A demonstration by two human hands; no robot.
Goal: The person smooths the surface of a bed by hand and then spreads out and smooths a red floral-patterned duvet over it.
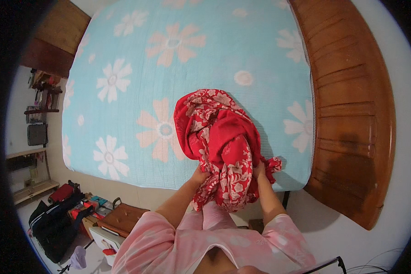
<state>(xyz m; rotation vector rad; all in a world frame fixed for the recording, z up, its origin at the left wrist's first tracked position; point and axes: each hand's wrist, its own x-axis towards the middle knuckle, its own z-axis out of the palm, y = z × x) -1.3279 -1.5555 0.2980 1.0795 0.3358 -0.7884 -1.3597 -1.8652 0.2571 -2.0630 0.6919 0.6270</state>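
A bundled red cloth (231, 137) with pale flower patterns lies partly on the near edge of the bed and hangs over it towards my lap. It is crumpled into folds, with one loose corner sticking out on the right. My left hand (201, 174) grips its left side, fingers partly hidden in the fabric. On the other side my right hand (259, 170) holds the cloth near that loose corner. Beneath it spreads a light blue quilted bedspread (205, 77) with large white and peach flowers.
A brown wooden headboard (346, 113) borders the bed on the right. At lower left stand a black bag (54, 226), a brown padded seat (123, 217) and a white chair back (106, 239). Wall shelves (42, 111) hold several items at far left.
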